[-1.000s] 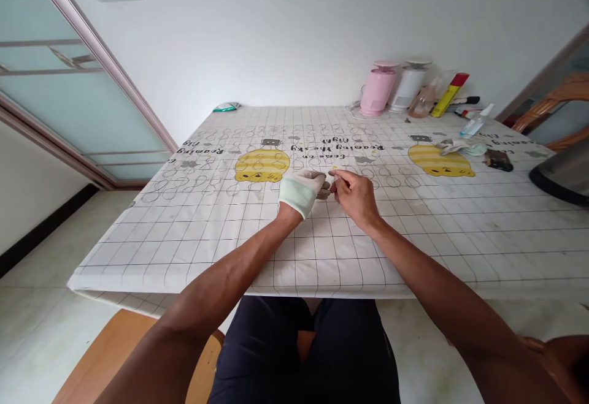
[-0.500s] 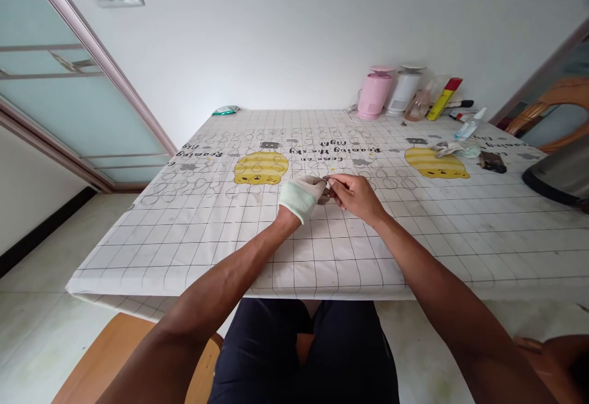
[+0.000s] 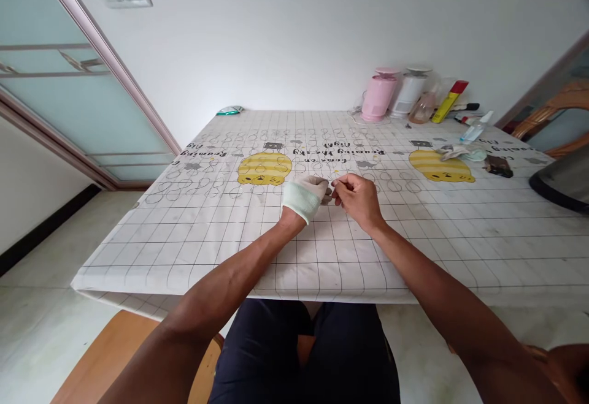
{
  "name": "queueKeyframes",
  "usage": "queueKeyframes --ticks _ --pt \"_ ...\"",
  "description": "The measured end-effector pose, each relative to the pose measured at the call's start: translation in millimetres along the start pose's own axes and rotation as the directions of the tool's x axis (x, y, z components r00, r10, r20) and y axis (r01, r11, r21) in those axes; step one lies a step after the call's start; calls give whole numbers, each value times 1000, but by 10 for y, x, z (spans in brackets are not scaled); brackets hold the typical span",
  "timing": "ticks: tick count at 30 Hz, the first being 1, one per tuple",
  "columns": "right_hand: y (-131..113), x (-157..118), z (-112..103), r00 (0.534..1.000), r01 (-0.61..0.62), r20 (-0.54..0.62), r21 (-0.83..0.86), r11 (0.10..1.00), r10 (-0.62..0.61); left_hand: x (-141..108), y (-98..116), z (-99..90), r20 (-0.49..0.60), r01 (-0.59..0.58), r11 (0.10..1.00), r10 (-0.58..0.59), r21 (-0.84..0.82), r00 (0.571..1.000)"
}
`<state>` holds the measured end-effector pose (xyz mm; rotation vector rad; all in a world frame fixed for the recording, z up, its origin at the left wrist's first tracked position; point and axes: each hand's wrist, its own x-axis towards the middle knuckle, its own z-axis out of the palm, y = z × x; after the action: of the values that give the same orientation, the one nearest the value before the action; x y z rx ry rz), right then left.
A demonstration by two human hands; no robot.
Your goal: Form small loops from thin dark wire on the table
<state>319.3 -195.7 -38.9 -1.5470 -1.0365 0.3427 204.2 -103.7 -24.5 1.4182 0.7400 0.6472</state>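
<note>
My left hand (image 3: pixel 309 194) wears a whitish work glove (image 3: pixel 302 198) with a pale mint knit cuff at the wrist. Its fingers are curled closed over the middle of the table. Bare and close by on the right, my right hand (image 3: pixel 358 197) has thumb and index finger pinched together, the other fingers bent under. The fingertips of both hands nearly meet, with a small gap between them. Whatever they pinch, if anything, is too small to make out. Under both hands lies a white tablecloth (image 3: pixel 239 235) with a black grid.
A crumpled second glove (image 3: pixel 464 153) lies at the right beside a dark small packet (image 3: pixel 499 166). Behind stand a pink device (image 3: pixel 378 97), a white one (image 3: pixel 408 94), a yellow-red can (image 3: pixel 450 102) and spray bottles (image 3: pixel 477 128). A kettle (image 3: pixel 565 177) sits at the right edge.
My right hand has drawn slightly away from my left, leaving a small gap between the fingertips. The whole view has shifted a little; the gloved hand stays closed.
</note>
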Motion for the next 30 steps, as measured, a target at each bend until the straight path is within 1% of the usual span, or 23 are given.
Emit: queueKeyframes --ticks 5,8,11,15,18,20,24,27,30 --pt "-4 23 -41 996 54 74 -40 998 -51 31 -30 1 64 7 1000 -7 0 998" --pt "-31 40 -72 994 36 102 -33 999 -32 31 -17 -1 63 16 1000 -15 -27 998" --pt "-50 54 -86 995 23 101 -29 999 -20 16 9 -2 68 20 998 -17 -54 998" --pt "-57 65 -97 997 18 75 -72 997 -12 12 22 -8 126 18 996 -7 -84 992" --pt "-50 70 -123 997 28 75 -74 997 -22 16 27 -17 137 38 993 -23 -108 990" --pt "-38 72 -147 993 61 101 -76 995 -53 8 37 -24 137 47 992 -31 -115 990" --pt "1 74 -180 978 170 139 -116 979 -154 -24 67 -40 147 53 992 -36 -113 988" --pt "25 77 -186 967 232 151 -200 952 -204 -36 76 -50 186 70 988 -44 -137 982" --pt "29 79 -187 959 269 160 -246 931 -234 -35 70 -57 238 94 979 -49 -179 970"
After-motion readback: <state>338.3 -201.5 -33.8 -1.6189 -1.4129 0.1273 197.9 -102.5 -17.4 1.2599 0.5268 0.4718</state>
